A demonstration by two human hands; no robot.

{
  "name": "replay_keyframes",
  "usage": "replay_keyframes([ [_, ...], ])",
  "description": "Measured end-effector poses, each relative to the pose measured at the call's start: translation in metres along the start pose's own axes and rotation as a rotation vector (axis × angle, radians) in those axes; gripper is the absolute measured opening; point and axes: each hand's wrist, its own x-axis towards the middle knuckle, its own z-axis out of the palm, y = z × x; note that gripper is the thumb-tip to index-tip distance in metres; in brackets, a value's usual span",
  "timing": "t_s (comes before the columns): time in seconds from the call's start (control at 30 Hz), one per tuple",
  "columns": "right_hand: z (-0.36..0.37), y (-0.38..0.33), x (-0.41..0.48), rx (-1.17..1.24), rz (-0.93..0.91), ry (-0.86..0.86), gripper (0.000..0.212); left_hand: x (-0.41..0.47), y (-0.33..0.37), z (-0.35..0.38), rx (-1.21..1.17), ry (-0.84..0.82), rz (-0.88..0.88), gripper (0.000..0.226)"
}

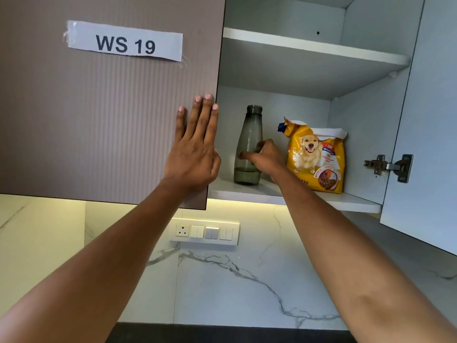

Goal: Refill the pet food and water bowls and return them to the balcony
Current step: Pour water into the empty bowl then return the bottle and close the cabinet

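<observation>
The right hand [265, 157] has its grip clamped round the lower body of the grey bottle [248, 144], fingers wrapping its front; the bottle stands upright on the lower cabinet shelf [351, 203], long axis vertical, so I judge it will lift straight out; the dog food bag [317, 159] stands just right of the bottle; the left hand [195, 147] lies flat and spread on the closed door [99, 107] left of the bottle, gripping nothing.

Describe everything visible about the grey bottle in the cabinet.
The grey bottle is smoky, translucent, apparently plastic, with a narrow threaded neck, no cap and a wider base. It stands upright on the lower cabinet shelf, left of the yellow dog food bag and apart from it. A little liquid seems to sit at the bottom. The right hand wraps around its lower body; nothing else touches it.
</observation>
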Motion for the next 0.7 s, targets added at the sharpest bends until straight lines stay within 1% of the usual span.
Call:
replay_keyframes([
  [0.2,0.007,0.006,0.013,0.016,0.030,-0.061,0.078,-0.001,0.002,0.001,0.004,-0.002,-0.002,0.089],
  [0.47,0.002,0.009,0.013,0.002,0.014,-0.079,0.090,-0.001,0.001,0.002,0.002,-0.003,-0.001,0.088],
  [0.57,-0.006,0.008,0.002,0.032,0.021,-0.033,0.085,-0.001,0.002,0.001,0.004,-0.010,-0.005,0.087],
  [0.7,-0.019,0.010,-0.028,0.117,-0.072,0.066,0.073,0.001,0.003,0.000,0.017,-0.037,-0.007,0.085],
])
